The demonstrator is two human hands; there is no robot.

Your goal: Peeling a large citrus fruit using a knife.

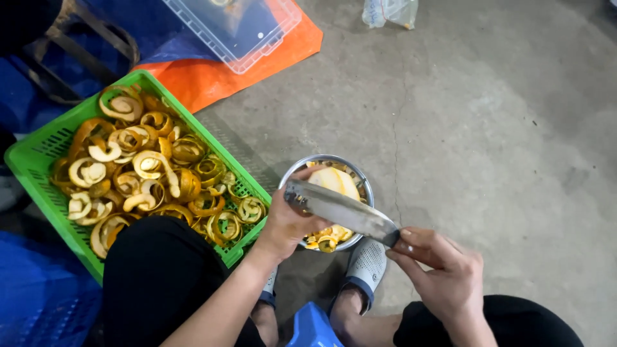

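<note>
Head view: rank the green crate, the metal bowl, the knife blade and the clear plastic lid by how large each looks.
1. green crate, clearly the largest.
2. clear plastic lid, though cut off by the frame edge.
3. metal bowl and knife blade: similar in span; the blade is nearer the camera, so unranked.

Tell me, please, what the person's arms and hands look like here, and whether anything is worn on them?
Both the left hand and the right hand are bare: no gloves, and no rings or watch that I can make out. The forearms are uncovered too, with no sleeves in view. Below them show black trousers and grey perforated clogs.
</note>
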